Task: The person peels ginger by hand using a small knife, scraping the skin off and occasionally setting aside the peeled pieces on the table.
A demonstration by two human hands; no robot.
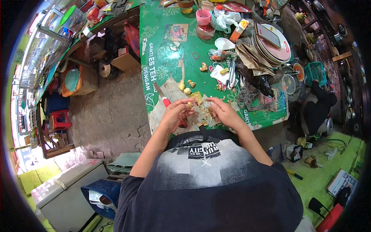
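My left hand (178,111) is closed in a pinch on a small pale piece of ginger (190,104), above the near edge of the green table. Facing it from the right, my right hand (223,111) has its thumb and fingertips drawn together beside a pale, thin scrap; what they hold is too small to tell. Just beyond my left hand lies a knife (161,94) with a red handle, its blade pointing away. Peeled yellowish pieces (187,91) and unpeeled ginger (203,67) rest farther up. Peel scraps (208,114) are scattered between and under my hands.
The green printed table cover (162,58) carries stacked plates (272,44) with a phone (268,35) on top, brown paper (251,56), a white spoon (224,43) and a pink cup (203,16). At right, a person in dark clothes (319,108) is near a green basket (315,72).
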